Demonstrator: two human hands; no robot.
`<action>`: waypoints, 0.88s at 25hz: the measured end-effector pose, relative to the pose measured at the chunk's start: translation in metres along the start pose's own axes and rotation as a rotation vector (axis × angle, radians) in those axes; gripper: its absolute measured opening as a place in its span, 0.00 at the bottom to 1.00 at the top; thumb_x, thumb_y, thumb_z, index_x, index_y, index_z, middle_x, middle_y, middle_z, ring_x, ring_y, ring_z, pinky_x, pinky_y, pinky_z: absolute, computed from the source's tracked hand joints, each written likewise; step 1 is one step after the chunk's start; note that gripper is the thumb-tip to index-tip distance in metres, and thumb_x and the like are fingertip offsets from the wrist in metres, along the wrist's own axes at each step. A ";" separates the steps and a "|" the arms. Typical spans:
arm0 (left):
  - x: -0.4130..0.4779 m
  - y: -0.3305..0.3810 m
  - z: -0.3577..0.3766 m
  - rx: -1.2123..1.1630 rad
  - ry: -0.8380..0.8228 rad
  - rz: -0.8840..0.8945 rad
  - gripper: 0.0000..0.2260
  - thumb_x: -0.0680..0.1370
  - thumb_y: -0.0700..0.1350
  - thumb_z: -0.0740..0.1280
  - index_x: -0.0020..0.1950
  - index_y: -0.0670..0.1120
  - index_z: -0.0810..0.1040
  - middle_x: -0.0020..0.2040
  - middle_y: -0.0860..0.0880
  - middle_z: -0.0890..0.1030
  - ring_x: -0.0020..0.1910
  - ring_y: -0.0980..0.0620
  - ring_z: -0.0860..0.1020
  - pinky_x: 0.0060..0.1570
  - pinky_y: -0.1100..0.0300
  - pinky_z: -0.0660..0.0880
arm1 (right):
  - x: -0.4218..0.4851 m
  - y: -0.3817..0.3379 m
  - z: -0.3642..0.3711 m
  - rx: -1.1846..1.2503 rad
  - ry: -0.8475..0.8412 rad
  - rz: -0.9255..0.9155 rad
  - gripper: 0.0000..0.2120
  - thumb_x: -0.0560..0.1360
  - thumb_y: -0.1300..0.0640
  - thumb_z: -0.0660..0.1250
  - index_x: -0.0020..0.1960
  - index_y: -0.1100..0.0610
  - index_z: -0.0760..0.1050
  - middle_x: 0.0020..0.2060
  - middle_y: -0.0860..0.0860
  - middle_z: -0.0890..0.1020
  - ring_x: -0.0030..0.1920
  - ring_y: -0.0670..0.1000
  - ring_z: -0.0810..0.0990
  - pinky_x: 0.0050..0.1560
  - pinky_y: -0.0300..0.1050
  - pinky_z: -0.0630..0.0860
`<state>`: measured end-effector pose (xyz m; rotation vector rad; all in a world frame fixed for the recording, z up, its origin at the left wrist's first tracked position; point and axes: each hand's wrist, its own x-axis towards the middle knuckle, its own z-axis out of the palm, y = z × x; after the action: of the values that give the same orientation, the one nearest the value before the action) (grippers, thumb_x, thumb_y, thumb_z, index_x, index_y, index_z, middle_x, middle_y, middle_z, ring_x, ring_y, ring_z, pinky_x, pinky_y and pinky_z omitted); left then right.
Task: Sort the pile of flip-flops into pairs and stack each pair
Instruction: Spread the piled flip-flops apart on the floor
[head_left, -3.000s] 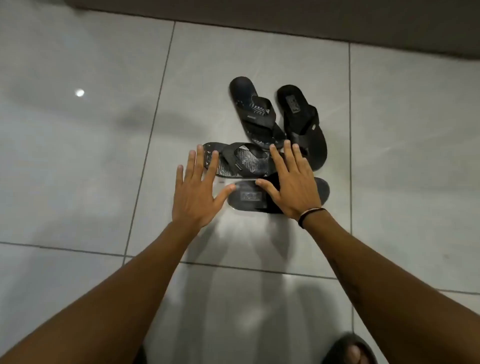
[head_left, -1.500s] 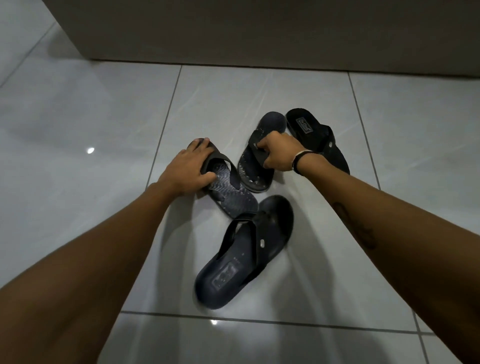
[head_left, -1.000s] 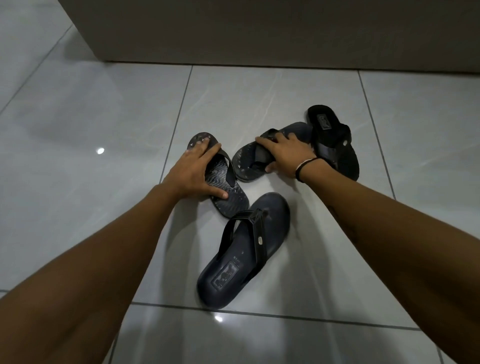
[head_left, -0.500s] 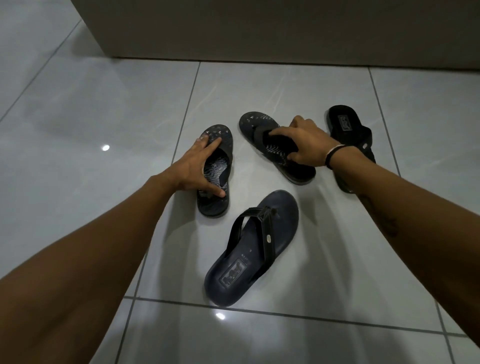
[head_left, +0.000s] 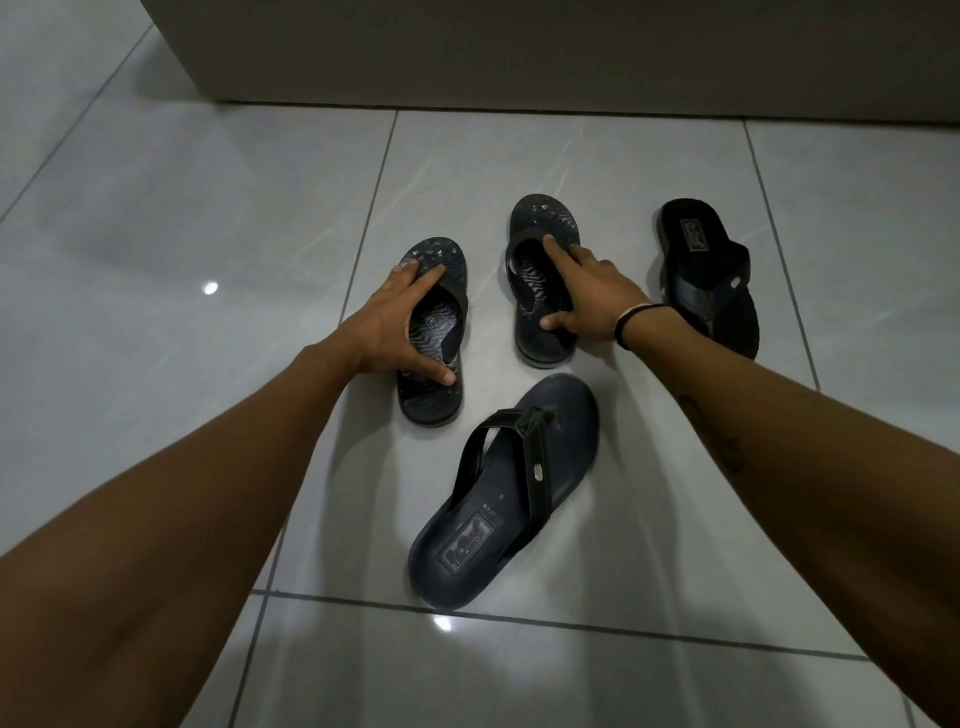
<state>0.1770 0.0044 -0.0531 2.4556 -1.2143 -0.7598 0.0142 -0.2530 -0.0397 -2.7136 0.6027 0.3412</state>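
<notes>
Several dark flip-flops lie on the grey tiled floor. My left hand (head_left: 397, 322) grips a patterned flip-flop (head_left: 434, 395) at centre left, thumb on its sole, fingers over the strap. A matching patterned flip-flop (head_left: 540, 223) lies parallel just to its right, and my right hand (head_left: 587, 299) holds that one across the strap. A navy flip-flop (head_left: 498, 499) with a logo patch lies diagonally in front of both, toe pointing away. A black flip-flop (head_left: 711, 270) with the same kind of patch rests at the far right, untouched.
A grey wall base (head_left: 519, 52) runs along the back, close behind the flip-flops. Glossy floor tiles (head_left: 156, 234) with dark grout lines spread to the left, right and front.
Both hands have turned the two patterned flip-flops so they lie side by side, toes pointing away. The right one swung from a diagonal to straight. The navy and black ones stayed put.
</notes>
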 end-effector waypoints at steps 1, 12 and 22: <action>-0.001 0.001 0.000 0.009 0.009 -0.012 0.68 0.56 0.69 0.82 0.86 0.58 0.45 0.87 0.47 0.43 0.86 0.45 0.41 0.83 0.41 0.49 | -0.001 -0.005 0.004 0.009 0.015 0.012 0.56 0.72 0.43 0.77 0.85 0.46 0.41 0.83 0.60 0.57 0.76 0.67 0.66 0.75 0.64 0.68; -0.032 -0.005 -0.008 0.223 0.079 -0.046 0.65 0.59 0.79 0.72 0.86 0.58 0.43 0.87 0.43 0.51 0.85 0.40 0.53 0.81 0.40 0.59 | -0.019 -0.060 0.016 0.093 -0.017 -0.171 0.60 0.70 0.47 0.80 0.85 0.46 0.39 0.85 0.58 0.50 0.79 0.65 0.64 0.76 0.61 0.67; -0.032 0.090 0.052 0.586 0.014 0.921 0.57 0.68 0.83 0.60 0.87 0.52 0.48 0.87 0.41 0.49 0.86 0.40 0.48 0.83 0.43 0.48 | -0.076 0.080 -0.019 -0.128 0.310 0.187 0.42 0.78 0.45 0.69 0.85 0.50 0.51 0.84 0.60 0.54 0.83 0.67 0.52 0.81 0.64 0.56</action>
<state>0.0730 -0.0255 -0.0427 1.8393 -2.5250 -0.1177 -0.0859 -0.3005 -0.0216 -2.8629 0.9540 0.0006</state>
